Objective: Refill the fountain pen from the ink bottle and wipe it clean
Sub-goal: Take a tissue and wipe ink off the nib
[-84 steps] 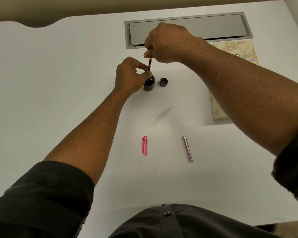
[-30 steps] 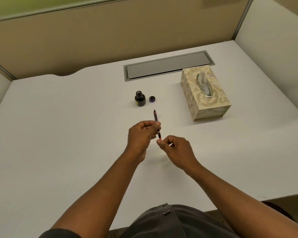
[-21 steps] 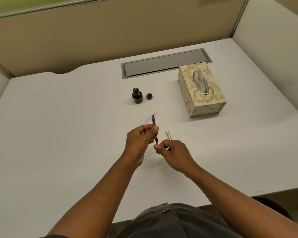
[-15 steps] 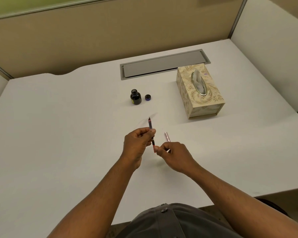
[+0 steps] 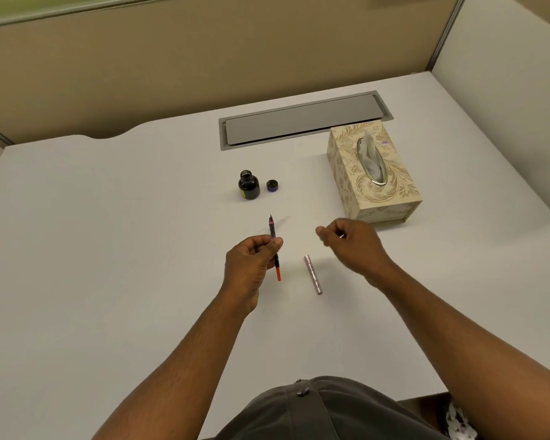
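White surface (image 5: 108, 249) under the head view, with open ink bottle (image 5: 248, 188) beside its cap (image 5: 272, 185), tissue box (image 5: 373, 173) to the right. Left hand (image 5: 251, 265) pinching fountain pen (image 5: 274, 249) nib-up (red end lowest). Right hand (image 5: 351, 242) loosely curled, holding nothing, above pen barrel (image 5: 313, 274) lying flat.

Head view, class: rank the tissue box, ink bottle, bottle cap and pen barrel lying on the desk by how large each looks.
1. Tissue box, by far the largest.
2. Ink bottle and pen barrel: unsure. The barrel looks longer but far thinner, and it lies nearer the camera.
3. Bottle cap, the smallest.
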A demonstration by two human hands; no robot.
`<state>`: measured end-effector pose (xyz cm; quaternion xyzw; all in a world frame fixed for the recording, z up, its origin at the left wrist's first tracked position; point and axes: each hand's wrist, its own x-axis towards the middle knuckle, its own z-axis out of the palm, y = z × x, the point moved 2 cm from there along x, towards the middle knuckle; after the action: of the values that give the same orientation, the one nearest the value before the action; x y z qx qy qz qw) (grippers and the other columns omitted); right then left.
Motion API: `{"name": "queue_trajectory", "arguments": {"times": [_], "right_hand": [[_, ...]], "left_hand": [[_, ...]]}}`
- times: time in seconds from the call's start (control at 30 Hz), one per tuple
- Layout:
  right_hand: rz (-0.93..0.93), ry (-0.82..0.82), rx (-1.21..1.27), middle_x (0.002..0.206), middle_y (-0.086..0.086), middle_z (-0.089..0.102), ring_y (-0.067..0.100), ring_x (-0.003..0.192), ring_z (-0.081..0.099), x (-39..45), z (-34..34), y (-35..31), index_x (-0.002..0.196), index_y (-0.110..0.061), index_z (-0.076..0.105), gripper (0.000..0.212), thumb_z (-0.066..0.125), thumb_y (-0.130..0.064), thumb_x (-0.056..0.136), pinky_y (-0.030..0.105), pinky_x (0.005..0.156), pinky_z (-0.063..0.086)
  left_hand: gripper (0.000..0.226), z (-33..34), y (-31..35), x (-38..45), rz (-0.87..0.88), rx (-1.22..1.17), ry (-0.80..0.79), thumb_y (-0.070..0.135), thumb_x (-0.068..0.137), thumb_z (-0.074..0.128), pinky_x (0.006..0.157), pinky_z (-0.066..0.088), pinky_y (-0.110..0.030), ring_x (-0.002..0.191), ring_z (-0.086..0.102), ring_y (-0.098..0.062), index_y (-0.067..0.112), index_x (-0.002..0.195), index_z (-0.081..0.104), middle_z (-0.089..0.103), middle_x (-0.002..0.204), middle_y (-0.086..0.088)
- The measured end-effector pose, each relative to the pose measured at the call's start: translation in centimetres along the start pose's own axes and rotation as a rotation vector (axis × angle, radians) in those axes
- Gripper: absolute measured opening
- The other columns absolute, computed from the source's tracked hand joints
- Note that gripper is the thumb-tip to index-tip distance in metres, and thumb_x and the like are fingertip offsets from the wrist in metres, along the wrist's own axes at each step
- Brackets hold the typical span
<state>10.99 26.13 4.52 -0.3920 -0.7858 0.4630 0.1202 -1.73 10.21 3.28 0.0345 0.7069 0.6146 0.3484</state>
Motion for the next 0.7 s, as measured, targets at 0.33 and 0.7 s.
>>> {"name": "queue_trajectory", "arguments": {"times": [0.33, 0.7], "right_hand": [[-0.055, 0.42, -0.201, 0.081, 0.001, 0.068, 0.012, 0.074, 0.058, 9.4, -6.1, 0.3, 0.09, -0.01, 0.068, 0.015, 0.058, -0.021, 0.088, 0.019, 0.069, 0.037], [0.016, 0.511, -0.314, 0.103, 0.007, 0.071, 0.022, 0.095, 0.065, 16.0, -8.9, 1.1, 0.1, -0.01, 0.069, 0.027, 0.064, -0.029, 0.083, 0.024, 0.078, 0.044]], "left_hand": [[0.019, 0.9, -0.2, 2.1, -0.089, 0.018, -0.032, 0.025, 0.077, 0.079, 0.078, 0.056, -0.033, 0.078, 0.064, -0.015, 0.014, 0.091, 0.071, 0.071, 0.085, 0.0], [0.023, 1.7, 0.1, 3.5, -0.117, 0.046, -0.045, 0.028, 0.077, 0.078, 0.075, 0.054, -0.031, 0.083, 0.065, -0.016, 0.015, 0.095, 0.071, 0.072, 0.09, -0.001]]}}
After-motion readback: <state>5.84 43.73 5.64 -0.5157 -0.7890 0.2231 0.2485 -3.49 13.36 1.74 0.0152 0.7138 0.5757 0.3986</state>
